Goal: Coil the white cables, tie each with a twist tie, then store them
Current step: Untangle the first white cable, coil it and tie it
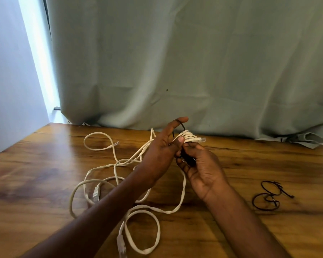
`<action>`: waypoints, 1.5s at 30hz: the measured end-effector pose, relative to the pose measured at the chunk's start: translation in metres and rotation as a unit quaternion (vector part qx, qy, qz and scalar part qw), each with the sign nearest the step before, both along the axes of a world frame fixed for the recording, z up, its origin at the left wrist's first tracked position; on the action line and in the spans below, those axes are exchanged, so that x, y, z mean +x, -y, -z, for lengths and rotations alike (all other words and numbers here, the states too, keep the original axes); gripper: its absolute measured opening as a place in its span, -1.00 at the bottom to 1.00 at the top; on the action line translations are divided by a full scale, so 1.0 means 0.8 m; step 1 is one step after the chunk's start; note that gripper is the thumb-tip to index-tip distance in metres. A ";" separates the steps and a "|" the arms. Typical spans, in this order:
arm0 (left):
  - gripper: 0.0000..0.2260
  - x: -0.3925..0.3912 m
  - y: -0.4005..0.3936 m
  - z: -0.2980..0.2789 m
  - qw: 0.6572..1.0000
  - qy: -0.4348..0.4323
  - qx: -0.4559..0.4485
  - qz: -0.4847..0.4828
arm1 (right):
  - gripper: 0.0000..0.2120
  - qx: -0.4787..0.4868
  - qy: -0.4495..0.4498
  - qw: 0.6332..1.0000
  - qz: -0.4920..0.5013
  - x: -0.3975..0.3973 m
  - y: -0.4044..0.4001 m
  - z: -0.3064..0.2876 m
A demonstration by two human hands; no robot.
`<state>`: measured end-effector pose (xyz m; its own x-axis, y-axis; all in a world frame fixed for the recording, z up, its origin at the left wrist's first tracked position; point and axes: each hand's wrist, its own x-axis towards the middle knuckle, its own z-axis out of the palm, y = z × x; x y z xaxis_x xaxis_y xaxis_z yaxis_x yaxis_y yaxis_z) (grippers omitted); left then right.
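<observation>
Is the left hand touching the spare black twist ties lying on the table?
Apart. The head view shows the left hand up at the cable bundle, with bare table between it and the spare twist ties.

We see a small white coil point(189, 137) of cable held up above the table, its clear plug pointing right. A black tie point(182, 127) loops over the coil's near end. From the coil, loose cable point(183, 194) trails down to the wood. More white cables point(104, 175) lie tangled in open loops at the left, plugs showing. Two spare ties point(268, 196), dark and bent into rings, lie touching at the right.
</observation>
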<state>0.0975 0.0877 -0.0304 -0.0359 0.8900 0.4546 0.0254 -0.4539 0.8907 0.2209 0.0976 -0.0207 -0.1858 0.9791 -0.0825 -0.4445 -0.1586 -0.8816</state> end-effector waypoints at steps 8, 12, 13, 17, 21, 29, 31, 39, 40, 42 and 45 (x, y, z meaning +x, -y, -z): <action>-0.70 -0.010 -0.002 -0.003 0.999 0.039 0.001 -0.035 | -0.86 0.236 0.168 0.937 0.195 -0.015 0.010 0.015; -0.84 -0.013 -0.004 0.004 0.992 0.113 -0.055 -0.012 | -0.85 0.326 0.227 0.892 0.215 -0.010 0.012 0.008; -0.83 -0.013 -0.004 0.005 0.990 0.124 -0.062 -0.011 | -0.85 0.327 0.238 0.889 0.217 -0.010 0.012 0.009; -0.82 -0.010 -0.005 0.005 0.989 0.132 -0.071 0.008 | -0.86 0.328 0.322 0.852 0.251 -0.012 0.004 0.020; -0.82 -0.011 -0.003 0.004 0.983 0.161 -0.082 0.028 | -0.81 0.334 0.353 0.844 0.226 -0.013 0.003 0.019; -0.81 -0.008 -0.004 0.003 0.984 0.138 -0.097 0.061 | -0.86 0.252 0.298 0.887 0.246 -0.011 0.004 0.022; -0.80 -0.008 -0.003 0.002 0.984 0.134 -0.094 0.070 | -0.86 0.241 0.291 0.892 0.250 -0.012 0.004 0.022; -0.77 -0.011 -0.004 0.003 0.989 0.126 -0.065 0.046 | -0.92 0.293 0.297 0.865 0.279 -0.013 0.011 0.018; -0.75 -0.013 -0.004 0.003 0.990 0.127 -0.057 0.031 | -0.94 0.314 0.306 0.852 0.286 -0.014 0.014 0.017; -0.73 -0.019 -0.007 0.002 0.989 0.138 -0.052 -0.008 | -1.00 0.340 0.317 0.835 0.294 -0.013 0.018 0.015; -0.74 -0.037 -0.009 0.000 0.981 0.175 -0.061 -0.064 | -0.94 0.354 0.301 0.830 0.309 -0.010 0.019 0.009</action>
